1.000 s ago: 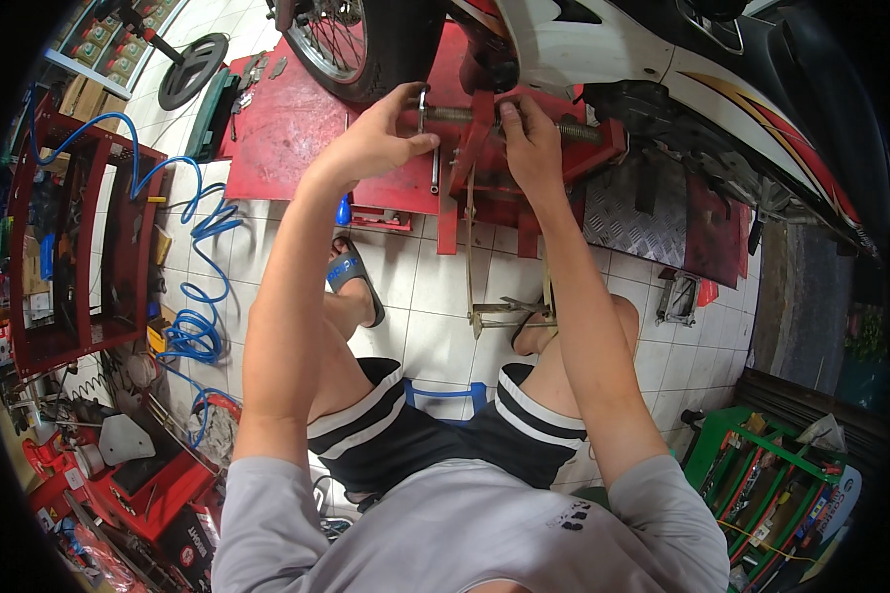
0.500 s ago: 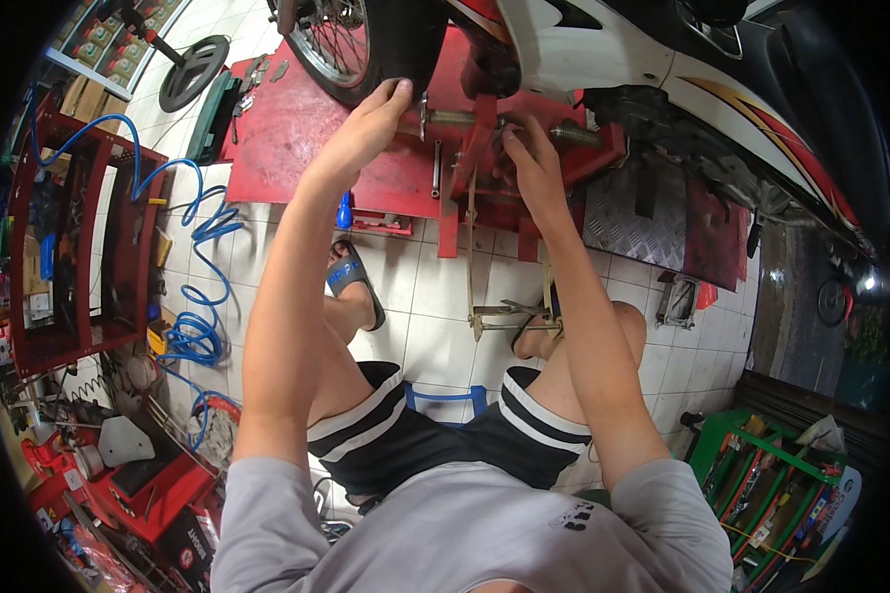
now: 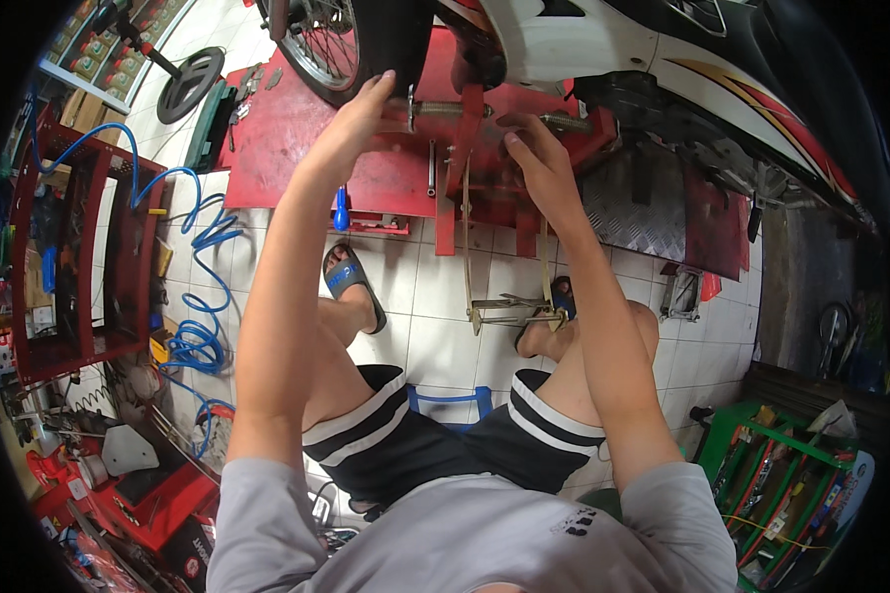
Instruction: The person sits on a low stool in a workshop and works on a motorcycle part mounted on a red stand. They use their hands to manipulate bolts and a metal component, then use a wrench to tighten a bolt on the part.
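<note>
My left hand [image 3: 361, 117] is raised beside the motorcycle's front tyre [image 3: 398, 44], fingers stretched out and slightly blurred, holding nothing I can see. Just right of it, a round metal plate [image 3: 411, 109] sits on the end of a coil-wrapped rod [image 3: 443, 109] that runs to a red upright bracket [image 3: 472, 124]. My right hand [image 3: 542, 163] hovers on the other side of that bracket, thumb and fingers parted. Behind its fingers, a second coil-wrapped rod [image 3: 569, 123] lies partly hidden. Both belong to the red lift platform [image 3: 287, 148] under the motorcycle [image 3: 603, 49].
A metal pedal frame [image 3: 514, 311] hangs between my feet. A blue-handled tool [image 3: 342, 210] hangs at the platform edge. Coiled blue air hose [image 3: 198, 336] trails beside a red shelf cart [image 3: 89, 247] on the left. A green tool rack [image 3: 761, 494] stands at lower right.
My left hand has shifted slightly left, off the plate's side. My right hand has drawn back a little from the bracket and its fingers have parted.
</note>
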Available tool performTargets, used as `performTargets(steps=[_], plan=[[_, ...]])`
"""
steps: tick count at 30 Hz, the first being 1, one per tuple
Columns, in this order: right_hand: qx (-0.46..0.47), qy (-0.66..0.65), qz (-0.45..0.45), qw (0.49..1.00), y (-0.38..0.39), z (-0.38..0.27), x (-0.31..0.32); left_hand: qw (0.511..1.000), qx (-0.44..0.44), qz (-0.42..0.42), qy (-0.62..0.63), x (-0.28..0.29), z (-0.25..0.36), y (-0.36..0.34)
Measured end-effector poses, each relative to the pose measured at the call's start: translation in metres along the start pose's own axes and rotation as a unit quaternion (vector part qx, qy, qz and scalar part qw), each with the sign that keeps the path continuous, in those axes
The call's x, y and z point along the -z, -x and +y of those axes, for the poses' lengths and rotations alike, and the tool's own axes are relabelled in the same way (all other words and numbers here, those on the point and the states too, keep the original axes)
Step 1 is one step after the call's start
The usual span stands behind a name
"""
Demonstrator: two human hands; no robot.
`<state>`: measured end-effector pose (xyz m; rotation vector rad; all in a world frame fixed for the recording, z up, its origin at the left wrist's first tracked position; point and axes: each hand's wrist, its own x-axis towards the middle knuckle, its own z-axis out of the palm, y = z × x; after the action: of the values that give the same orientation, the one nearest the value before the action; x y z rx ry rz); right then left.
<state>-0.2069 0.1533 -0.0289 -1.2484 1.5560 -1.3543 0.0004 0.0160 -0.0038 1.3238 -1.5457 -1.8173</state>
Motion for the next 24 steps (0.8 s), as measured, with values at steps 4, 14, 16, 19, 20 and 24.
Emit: performTargets(steps=[4,14,16,19,20,24], plan=[[0.035,0.036,0.002,0.999,0.004,-0.008,-0.003,0.996,0.065,-0.065,0.019,0.019,0.000,0.002],[0.006,-0.005,0.004,1.000,0.010,0.001,-0.002,0.998,-0.013,-0.055,-0.008,0.034,0.003,0.008],[-0.012,0.031,-0.018,0.999,0.008,-0.004,0.002,0.997,-0.074,-0.024,-0.006,0.028,-0.007,0.008],[-0.064,0.074,-0.055,0.994,0.009,-0.019,0.008,0.990,-0.108,-0.070,0.049,0.023,-0.016,0.006],[-0.064,0.071,-0.065,0.993,0.012,-0.009,0.011,0.988,-0.117,-0.077,0.067,0.017,-0.017,0.011],[-0.067,0.054,-0.098,0.992,0.001,-0.007,0.013,0.982,-0.140,-0.115,0.059,0.014,-0.013,0.014]])
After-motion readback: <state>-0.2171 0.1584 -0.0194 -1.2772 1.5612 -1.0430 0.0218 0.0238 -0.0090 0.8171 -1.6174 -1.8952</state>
